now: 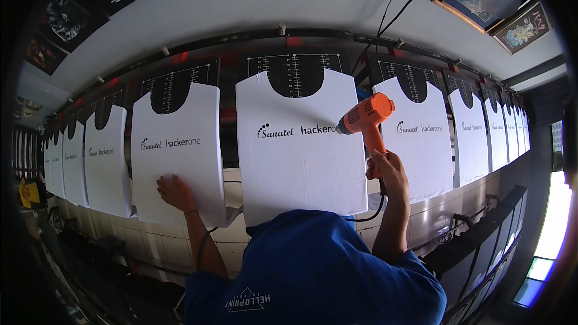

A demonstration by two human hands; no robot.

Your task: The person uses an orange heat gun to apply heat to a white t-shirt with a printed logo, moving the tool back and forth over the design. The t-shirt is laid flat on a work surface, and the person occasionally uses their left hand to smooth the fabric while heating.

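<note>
Blue shirt of mine [313, 265] fills bottom of view. Left hand [174, 191] flat, fingers spread, pressing lower edge of white t-shirt [177, 156] stretched on platen: soft thin cotton, slides easy, so palm pins it. Right hand [388, 171] wrapped tight round grip of orange heat gun [364, 119], nozzle at print on middle t-shirt [298, 144]. Gun probably light plastic, nozzle hot; handle only. Cord [376, 204] dangles below. More shirts down row [481, 126].

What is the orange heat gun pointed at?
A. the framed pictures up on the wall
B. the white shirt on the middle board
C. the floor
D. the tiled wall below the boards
B: the right hand holds the orange heat gun with its nozzle at the printed middle white shirt.
</note>
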